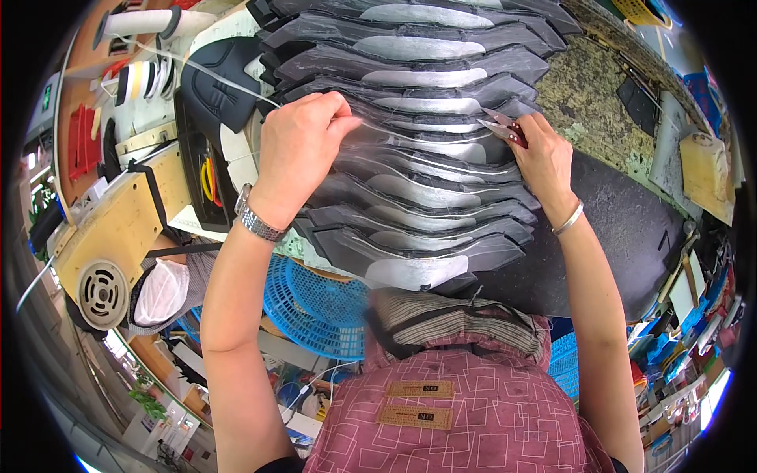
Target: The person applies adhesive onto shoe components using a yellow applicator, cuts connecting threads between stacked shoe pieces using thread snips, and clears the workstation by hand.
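Note:
A row of overlapping curved black panels [426, 197] with pale grey patches lies in front of me. Over its left part is my left hand [303, 138], thumb and forefinger pinched together; what they hold, if anything, cannot be made out. A narrow white strip [213, 72] runs from a spool [136, 22] at the upper left and passes behind this hand. My right hand [544, 154], at the panels' right side, is closed around small dark-red thread snips [516, 134]. Their silver blades point left, parted, over the panels.
A black moulded piece [221, 83] and sewing machine parts stand at the left. Below lies a blue plastic basket [315, 307], beside my patterned apron [449, 394]. On the right, a black sheet [607, 229] covers part of the worn tabletop [583, 94], with a wooden block [704, 175] beyond.

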`<state>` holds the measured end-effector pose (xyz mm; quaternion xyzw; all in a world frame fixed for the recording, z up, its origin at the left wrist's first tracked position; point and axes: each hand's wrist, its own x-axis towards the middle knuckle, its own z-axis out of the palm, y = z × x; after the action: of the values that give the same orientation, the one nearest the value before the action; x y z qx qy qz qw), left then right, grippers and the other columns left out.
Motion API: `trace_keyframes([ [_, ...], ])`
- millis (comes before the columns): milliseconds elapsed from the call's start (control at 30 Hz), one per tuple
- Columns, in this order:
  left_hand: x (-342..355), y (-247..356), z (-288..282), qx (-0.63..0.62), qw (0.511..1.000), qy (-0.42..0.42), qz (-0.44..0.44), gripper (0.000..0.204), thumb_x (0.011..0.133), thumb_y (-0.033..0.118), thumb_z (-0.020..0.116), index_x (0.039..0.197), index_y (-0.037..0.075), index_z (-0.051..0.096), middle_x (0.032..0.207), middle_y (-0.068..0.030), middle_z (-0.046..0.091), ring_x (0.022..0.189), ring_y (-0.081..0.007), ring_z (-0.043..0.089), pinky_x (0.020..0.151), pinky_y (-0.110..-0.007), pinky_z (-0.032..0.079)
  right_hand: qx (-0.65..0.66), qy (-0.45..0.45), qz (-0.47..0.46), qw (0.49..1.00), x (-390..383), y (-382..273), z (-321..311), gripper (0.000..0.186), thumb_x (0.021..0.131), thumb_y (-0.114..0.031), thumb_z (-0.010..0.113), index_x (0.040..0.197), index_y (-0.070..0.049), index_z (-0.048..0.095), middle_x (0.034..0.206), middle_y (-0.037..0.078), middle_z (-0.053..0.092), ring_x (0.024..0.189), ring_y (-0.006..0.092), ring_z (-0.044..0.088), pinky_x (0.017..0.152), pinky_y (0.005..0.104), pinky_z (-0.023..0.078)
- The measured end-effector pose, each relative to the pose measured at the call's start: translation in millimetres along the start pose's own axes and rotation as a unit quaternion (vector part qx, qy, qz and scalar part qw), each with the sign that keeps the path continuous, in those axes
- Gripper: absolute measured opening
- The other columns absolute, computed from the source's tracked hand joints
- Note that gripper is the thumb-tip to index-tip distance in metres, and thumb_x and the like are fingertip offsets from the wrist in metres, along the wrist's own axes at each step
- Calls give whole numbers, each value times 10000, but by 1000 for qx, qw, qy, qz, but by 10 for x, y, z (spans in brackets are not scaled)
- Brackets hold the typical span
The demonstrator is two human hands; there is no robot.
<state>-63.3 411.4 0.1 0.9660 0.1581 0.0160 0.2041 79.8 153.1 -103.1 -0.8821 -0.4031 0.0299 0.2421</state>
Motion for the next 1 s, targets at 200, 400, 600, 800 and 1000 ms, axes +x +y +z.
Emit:
trace_keyframes([
  [200, 33, -15, 75, 113, 992, 38, 44, 213, 740, 218, 696, 709, 53, 565, 649, -81, 584, 566, -244, 581, 533, -350, 441, -18, 34, 7, 999, 46, -194, -211, 206, 749, -226, 685, 811, -82, 551, 754, 61, 564, 616, 278, 592, 516, 367, 460],
  [400, -17, -8, -127, 201, 979, 9, 13, 292, 702, 303, 727, 716, 53, 576, 722, -32, 604, 721, -222, 582, 617, -341, 468, 122, 11, -103, 987, 328, -899, -298, 353, 730, -317, 706, 919, -86, 518, 782, 56, 566, 605, 244, 600, 487, 339, 468],
  [600, -25, -38, -182, 74, 997, -25, 3, 104, 759, 149, 652, 807, 58, 637, 783, -61, 613, 801, -235, 573, 719, -346, 461, 53, 38, -199, 978, 647, -1167, -84, 253, 691, -211, 697, 817, -112, 501, 722, 34, 501, 645, 207, 591, 474, 332, 459],
  [800, -37, -144, -179, 45, 999, -15, 14, 68, 772, 103, 625, 813, 53, 645, 791, -74, 612, 795, -234, 576, 722, -333, 458, -18, 11, -227, 974, 640, -1285, -53, 260, 680, -223, 705, 808, -109, 510, 721, 30, 514, 656, 217, 599, 482, 338, 465],
  [1000, -30, 23, -456, -128, 990, -43, 30, 99, 767, 72, 648, 840, 7, 640, 785, -76, 599, 781, -207, 574, 717, -312, 446, 422, -102, 133, 891, 664, -1375, -227, 347, 718, -273, 740, 879, -9, 584, 734, 37, 585, 617, 140, 566, 549, 289, 441],
])
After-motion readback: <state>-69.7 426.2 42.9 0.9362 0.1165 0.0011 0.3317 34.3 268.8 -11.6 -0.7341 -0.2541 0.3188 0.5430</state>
